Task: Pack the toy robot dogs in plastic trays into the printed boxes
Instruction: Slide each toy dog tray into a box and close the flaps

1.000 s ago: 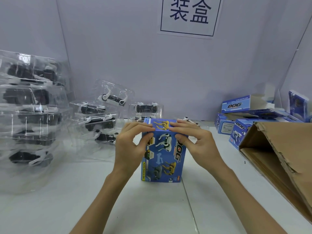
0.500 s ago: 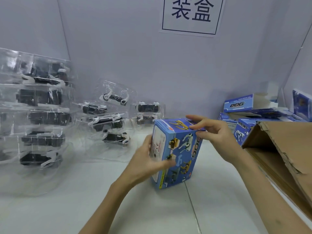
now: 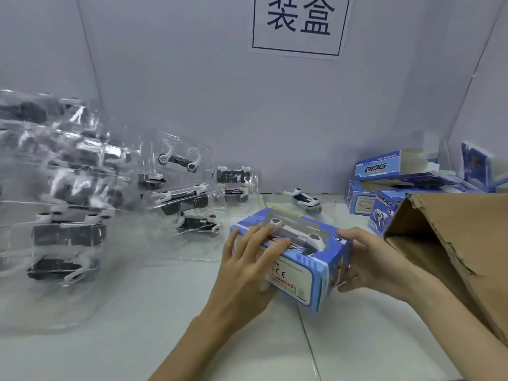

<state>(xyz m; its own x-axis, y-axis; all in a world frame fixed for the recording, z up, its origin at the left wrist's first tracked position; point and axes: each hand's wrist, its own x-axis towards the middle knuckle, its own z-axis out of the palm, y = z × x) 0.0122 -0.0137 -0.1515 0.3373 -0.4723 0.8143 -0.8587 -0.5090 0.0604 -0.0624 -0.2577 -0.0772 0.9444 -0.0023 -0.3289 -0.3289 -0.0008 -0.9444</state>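
Observation:
A blue printed box (image 3: 305, 273) lies tilted on its side on the white table, its clear window up, with a black and white toy dog visible inside. My left hand (image 3: 248, 259) grips its left end, fingers spread over the window. My right hand (image 3: 368, 259) holds its right end, fingers curled around it. Clear plastic trays with toy dogs (image 3: 189, 188) are piled behind and to the left. One loose toy dog (image 3: 303, 200) lies near the back wall.
A tall stack of clear trays with dogs (image 3: 55, 193) fills the left side. Blue printed boxes (image 3: 384, 188) sit at the back right. An open brown cardboard carton (image 3: 453, 243) lies on its side at the right. A paper sign (image 3: 298, 26) hangs on the wall.
The box stood upright a second ago with both hands at its top. Now it is turned onto its side, window up, and held by its two ends.

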